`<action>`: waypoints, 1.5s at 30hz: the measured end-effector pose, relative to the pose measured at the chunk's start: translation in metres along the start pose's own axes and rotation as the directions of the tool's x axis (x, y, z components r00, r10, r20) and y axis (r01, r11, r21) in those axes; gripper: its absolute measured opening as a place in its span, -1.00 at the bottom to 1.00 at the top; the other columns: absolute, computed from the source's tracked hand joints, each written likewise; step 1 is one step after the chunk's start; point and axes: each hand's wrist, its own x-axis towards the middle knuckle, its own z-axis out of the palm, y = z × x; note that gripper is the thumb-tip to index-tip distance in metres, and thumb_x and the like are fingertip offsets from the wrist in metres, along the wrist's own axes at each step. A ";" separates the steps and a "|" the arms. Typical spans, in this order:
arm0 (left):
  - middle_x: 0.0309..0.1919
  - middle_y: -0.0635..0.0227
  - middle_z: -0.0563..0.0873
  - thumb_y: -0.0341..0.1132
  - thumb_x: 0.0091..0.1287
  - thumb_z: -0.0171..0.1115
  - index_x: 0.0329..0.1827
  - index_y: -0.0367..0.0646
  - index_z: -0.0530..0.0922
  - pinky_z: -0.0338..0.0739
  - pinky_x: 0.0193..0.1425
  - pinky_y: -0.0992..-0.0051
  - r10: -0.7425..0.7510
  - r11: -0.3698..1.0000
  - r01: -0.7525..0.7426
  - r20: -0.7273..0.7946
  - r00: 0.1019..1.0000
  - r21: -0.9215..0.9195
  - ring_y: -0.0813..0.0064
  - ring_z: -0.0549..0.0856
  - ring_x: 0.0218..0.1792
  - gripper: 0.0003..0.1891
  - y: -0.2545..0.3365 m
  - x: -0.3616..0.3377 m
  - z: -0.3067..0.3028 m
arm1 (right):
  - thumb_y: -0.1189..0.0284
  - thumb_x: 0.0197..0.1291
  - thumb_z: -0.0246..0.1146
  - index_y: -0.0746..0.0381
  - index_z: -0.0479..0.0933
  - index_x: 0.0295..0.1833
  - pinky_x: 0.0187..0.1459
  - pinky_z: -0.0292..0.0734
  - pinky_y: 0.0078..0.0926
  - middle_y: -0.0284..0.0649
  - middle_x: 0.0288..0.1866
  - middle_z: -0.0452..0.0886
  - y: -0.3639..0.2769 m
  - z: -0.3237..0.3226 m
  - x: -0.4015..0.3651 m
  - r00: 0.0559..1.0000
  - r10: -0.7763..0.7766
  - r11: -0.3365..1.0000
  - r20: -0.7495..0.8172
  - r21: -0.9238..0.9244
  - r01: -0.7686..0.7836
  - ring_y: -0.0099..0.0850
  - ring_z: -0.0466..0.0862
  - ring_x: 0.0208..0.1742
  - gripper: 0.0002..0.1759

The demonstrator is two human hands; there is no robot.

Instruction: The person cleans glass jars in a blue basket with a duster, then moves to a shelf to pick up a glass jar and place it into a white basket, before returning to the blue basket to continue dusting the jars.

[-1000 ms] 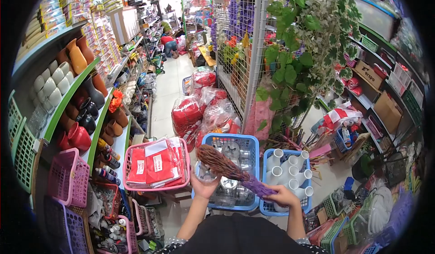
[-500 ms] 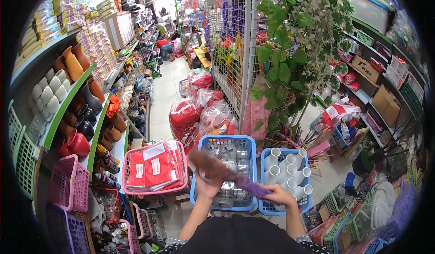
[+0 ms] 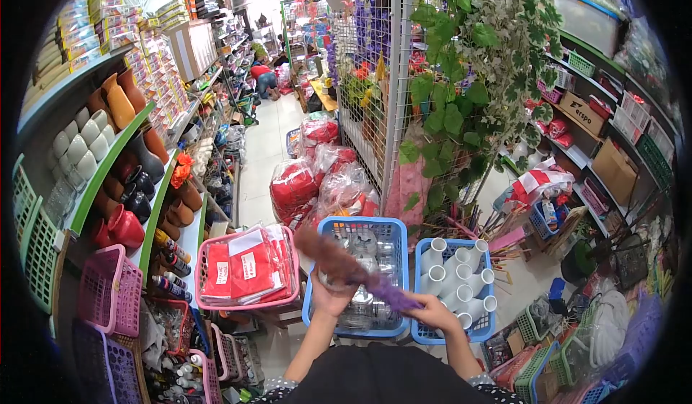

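Note:
My right hand [image 3: 432, 312] grips a fluffy brown and purple duster [image 3: 342, 263] by its purple end; the brown end is smeared by motion. My left hand [image 3: 330, 297] is wrapped around a glass jar [image 3: 322, 280], mostly hidden behind the duster and fingers. The brown part of the duster lies across the top of that jar. Below both hands, a blue basket [image 3: 404, 260] holds several clear glass jars [image 3: 364, 310]. Right of it, close to my right hand, another blue basket [image 3: 492, 296] is filled with white vases [image 3: 461, 271].
A pink basket [image 3: 202, 260] with packed red cloth stands left. Plastic bags [image 3: 294, 180] of red goods lie ahead in the aisle [image 3: 259, 144]. Shelves [image 3: 108, 166] of vases line the left side. A wire rack [image 3: 400, 80] with hanging leaves rises ahead. Another person [image 3: 265, 78] bends far back.
The duster has shifted slightly left and up at its brown end, and my right hand has moved a little left with it. My left hand stays nearly in place.

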 end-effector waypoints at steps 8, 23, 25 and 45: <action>0.17 0.11 0.49 0.16 0.27 0.00 0.25 0.09 0.42 0.22 0.37 0.03 0.028 0.998 -0.022 -0.098 0.995 0.064 0.11 0.43 0.22 -0.44 0.004 -0.004 0.013 | 0.50 0.16 0.26 0.23 0.36 0.33 0.11 0.40 -0.60 -0.28 0.13 0.58 0.000 0.013 0.002 0.985 -0.005 0.998 -0.172 0.053 0.015 -0.62 0.49 0.03 -0.43; 0.23 0.07 0.42 0.20 0.29 -0.08 0.35 0.05 0.28 0.10 0.42 -0.03 -0.083 0.985 0.088 -0.041 0.996 0.145 0.06 0.36 0.28 -0.35 0.050 0.006 0.002 | 0.50 0.13 0.26 0.22 0.35 0.34 0.12 0.40 -0.58 -0.25 0.21 0.53 -0.026 0.039 0.011 0.986 0.097 0.994 -0.139 -0.031 -0.102 -0.58 0.51 0.07 -0.40; 0.25 0.09 0.41 0.23 0.27 -0.09 0.34 0.02 0.29 0.06 0.45 -0.02 -0.127 0.984 0.116 0.074 0.989 0.132 0.05 0.35 0.28 -0.33 0.062 0.016 -0.036 | 0.48 0.14 0.27 0.19 0.35 0.34 0.14 0.40 -0.56 -0.23 0.20 0.55 -0.032 0.045 0.011 0.991 0.082 0.996 -0.103 0.032 -0.079 -0.56 0.53 0.08 -0.40; 0.09 0.22 0.53 0.02 0.28 0.13 0.34 0.00 0.30 0.43 0.19 0.24 -0.177 0.836 0.161 -0.020 0.984 0.525 0.28 0.51 0.12 -0.40 0.094 -0.036 0.017 | 0.33 0.13 0.36 0.33 0.43 0.21 0.04 0.47 -0.49 -0.19 0.03 0.62 -0.017 0.123 0.074 0.830 0.066 0.986 -0.554 0.162 0.030 -0.49 0.60 -0.01 -0.45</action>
